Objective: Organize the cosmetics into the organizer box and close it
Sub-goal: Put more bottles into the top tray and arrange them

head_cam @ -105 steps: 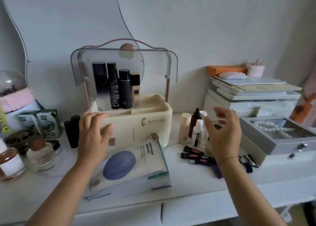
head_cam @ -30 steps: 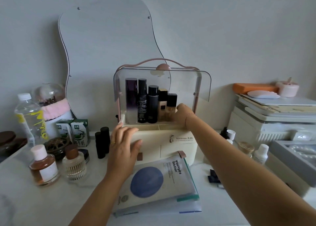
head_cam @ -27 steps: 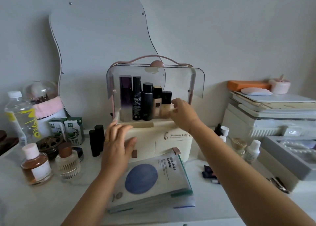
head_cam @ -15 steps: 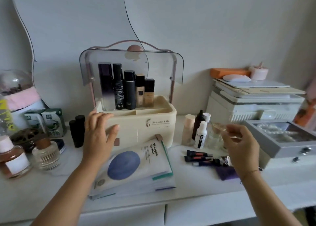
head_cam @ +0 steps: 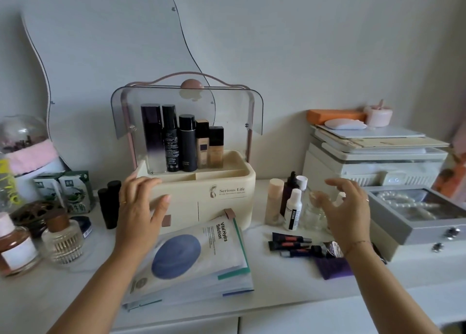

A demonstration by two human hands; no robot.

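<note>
In organizer box (head_cam: 201,197): five bottles (head_cam: 186,142).

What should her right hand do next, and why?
Probably close on one bottle in the cluster beside the organizer box. The right hand hovers open over it, empty, the lid is up, and the left hand steadies the box.

Cream organizer box (head_cam: 227,197), pink handle (head_cam: 191,77), 3 black bottles (head_cam: 187,147).

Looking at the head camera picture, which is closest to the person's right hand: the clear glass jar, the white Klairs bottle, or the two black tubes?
From the right hand:
1. Clear glass jar, just under its fingertips.
2. White Klairs bottle, further left.
3. Two black tubes, far left past the organizer box.
</note>
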